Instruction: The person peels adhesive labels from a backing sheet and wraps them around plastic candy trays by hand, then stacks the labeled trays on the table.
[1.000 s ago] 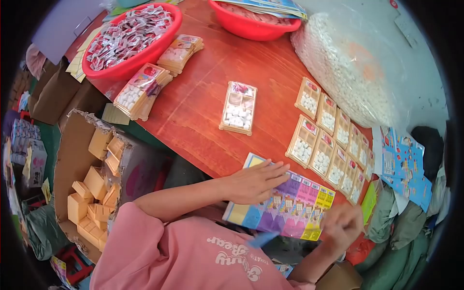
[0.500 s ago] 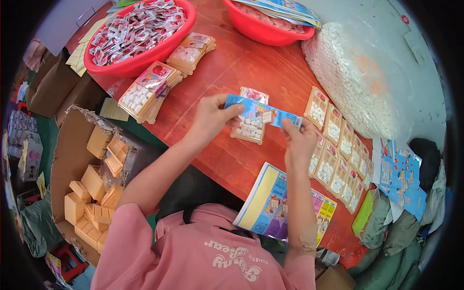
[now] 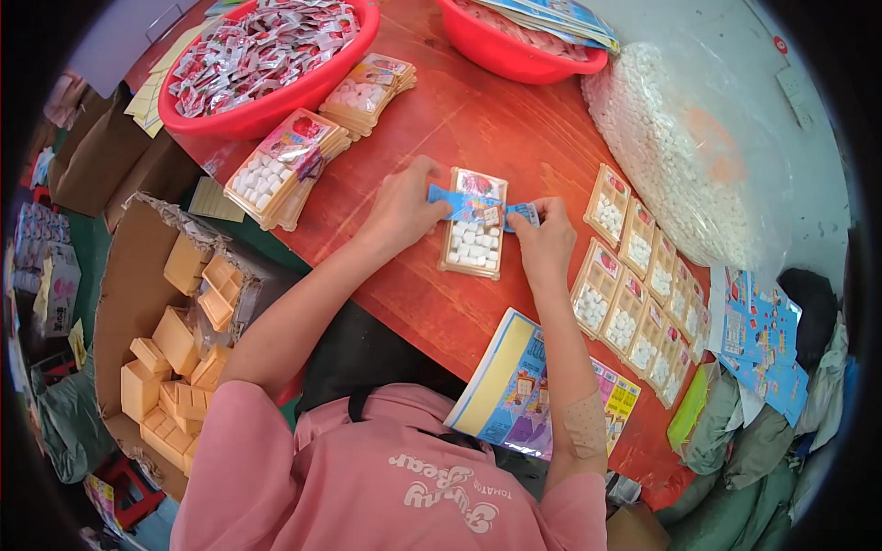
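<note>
A blue printed label strip (image 3: 473, 209) lies across the middle of a candy tray (image 3: 472, 250). White marshmallow-like pieces fill the tray's near part, and a red round item sits at its far end. My left hand (image 3: 404, 207) pinches the strip's left end beside the tray. At the other side, my right hand (image 3: 546, 237) is closed on the strip's right end, which sticks out past the tray edge. On the table near my right forearm is a printed sheet (image 3: 510, 386) in blue, yellow and purple.
Filled trays (image 3: 625, 326) stand in rows at the right, before a clear bag of white pieces (image 3: 652, 156). Stacked labelled trays (image 3: 266, 184) sit at the left. Red basins (image 3: 354, 69) hold small packets and labels. A carton (image 3: 138, 312) of orange trays is beside the table.
Both hands have lowered the blue strip onto the candy tray, and its ends now bend down at the sides. My right hand has moved left, closer to the tray.
</note>
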The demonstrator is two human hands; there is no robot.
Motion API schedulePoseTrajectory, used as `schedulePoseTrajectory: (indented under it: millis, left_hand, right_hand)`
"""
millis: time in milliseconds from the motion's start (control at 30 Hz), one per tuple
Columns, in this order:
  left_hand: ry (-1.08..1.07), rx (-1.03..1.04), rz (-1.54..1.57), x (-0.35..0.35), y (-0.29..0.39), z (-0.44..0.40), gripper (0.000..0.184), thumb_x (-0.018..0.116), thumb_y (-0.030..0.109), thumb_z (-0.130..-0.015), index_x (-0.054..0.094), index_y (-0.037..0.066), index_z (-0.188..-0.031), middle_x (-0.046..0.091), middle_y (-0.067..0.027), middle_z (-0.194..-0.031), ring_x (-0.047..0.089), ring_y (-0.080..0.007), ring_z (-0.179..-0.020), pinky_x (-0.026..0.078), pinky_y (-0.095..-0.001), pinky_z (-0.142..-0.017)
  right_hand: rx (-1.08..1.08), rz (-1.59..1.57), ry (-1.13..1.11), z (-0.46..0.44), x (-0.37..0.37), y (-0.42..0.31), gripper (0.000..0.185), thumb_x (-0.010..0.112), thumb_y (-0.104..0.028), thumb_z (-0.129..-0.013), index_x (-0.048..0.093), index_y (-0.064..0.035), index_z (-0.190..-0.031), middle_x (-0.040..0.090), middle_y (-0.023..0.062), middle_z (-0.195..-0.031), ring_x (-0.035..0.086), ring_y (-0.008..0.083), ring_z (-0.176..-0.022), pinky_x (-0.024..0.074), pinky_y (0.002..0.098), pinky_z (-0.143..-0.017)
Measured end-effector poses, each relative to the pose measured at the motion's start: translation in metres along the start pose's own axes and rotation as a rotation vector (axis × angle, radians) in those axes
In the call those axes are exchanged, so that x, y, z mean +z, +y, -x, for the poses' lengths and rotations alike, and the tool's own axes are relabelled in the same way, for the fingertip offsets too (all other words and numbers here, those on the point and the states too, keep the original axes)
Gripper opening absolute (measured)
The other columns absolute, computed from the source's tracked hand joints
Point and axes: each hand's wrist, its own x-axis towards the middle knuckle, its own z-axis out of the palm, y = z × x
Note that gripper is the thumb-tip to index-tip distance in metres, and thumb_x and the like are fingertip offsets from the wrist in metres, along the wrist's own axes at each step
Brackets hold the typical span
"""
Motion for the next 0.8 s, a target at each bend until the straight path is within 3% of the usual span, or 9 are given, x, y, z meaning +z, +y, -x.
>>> schedulePoseTrajectory:
  millis: [67, 233, 400, 467, 567, 800]
  left_hand:
    - [-0.002, -0.048, 0.026, -0.015, -0.004, 0.024, 0.033, 0.067, 0.008, -0.078, 0.047, 0.000, -0.103, 0.060, -0.0088, -0.068, 0.061, -0.0116, -0.057, 0.050, -0.0260, -0.048]
    - [0.144, -0.279, 0.250, -0.056, -0.019, 0.123, 0.024, 0.060, 0.008, -0.086, 0.043, 0.002, -0.103, 0.060, -0.0074, -0.072, 0.061, -0.0128, -0.060, 0.052, -0.0259, -0.050]
    - [0.308, -0.441, 0.674, -0.055, -0.059, 0.179, 0.021, 0.054, 0.009, -0.091, 0.042, 0.000, -0.105, 0.061, -0.0097, -0.079, 0.063, -0.0153, -0.067, 0.055, -0.0273, -0.056]
    - [0.290, -0.440, 0.812, -0.046, -0.078, 0.183, 0.020, 0.054, 0.012, -0.092, 0.042, 0.001, -0.105, 0.060, -0.0104, -0.082, 0.064, -0.0169, -0.073, 0.057, -0.0297, -0.059]
    - [0.268, -0.381, 0.888, -0.034, -0.078, 0.181, 0.016, 0.049, 0.018, -0.095, 0.050, 0.004, -0.101, 0.060, -0.0042, -0.082, 0.062, -0.0116, -0.074, 0.056, -0.0284, -0.064]
    - [0.297, -0.420, 0.966, -0.028, -0.060, 0.186, 0.031, 0.044, 0.033, -0.098, 0.057, 0.005, -0.106, 0.059, -0.0003, -0.088, 0.056, -0.0068, -0.075, 0.050, -0.0235, -0.067]
  right_hand:
    - [0.009, -0.028, -0.127, 0.012, 0.001, -0.010, 0.025, 0.070, -0.012, -0.071, 0.053, 0.0004, -0.085, 0.062, 0.0172, -0.076, 0.062, 0.0329, -0.072, 0.0473, 0.0399, -0.065]
    - [-0.084, -0.157, -0.348, 0.070, 0.024, -0.050, 0.023, 0.069, -0.010, -0.071, 0.052, -0.0010, -0.083, 0.061, 0.0158, -0.076, 0.062, 0.0329, -0.073, 0.0469, 0.0411, -0.065]
    - [-0.162, -0.190, -0.469, 0.109, 0.038, -0.077, 0.022, 0.069, -0.010, -0.073, 0.051, -0.0025, -0.083, 0.060, 0.0139, -0.074, 0.061, 0.0319, -0.071, 0.0461, 0.0417, -0.064]
    - [-0.155, -0.175, -0.480, 0.111, 0.040, -0.079, 0.023, 0.069, -0.010, -0.073, 0.051, -0.0027, -0.083, 0.060, 0.0134, -0.074, 0.061, 0.0314, -0.070, 0.0458, 0.0416, -0.064]
    - [-0.150, -0.152, -0.470, 0.110, 0.040, -0.077, 0.023, 0.070, -0.011, -0.073, 0.050, -0.0025, -0.083, 0.059, 0.0129, -0.073, 0.060, 0.0305, -0.069, 0.0456, 0.0409, -0.064]
    - [-0.133, -0.163, -0.438, 0.113, 0.039, -0.080, 0.024, 0.070, -0.011, -0.073, 0.050, -0.0021, -0.081, 0.059, 0.0120, -0.073, 0.060, 0.0280, -0.067, 0.0457, 0.0391, -0.062]
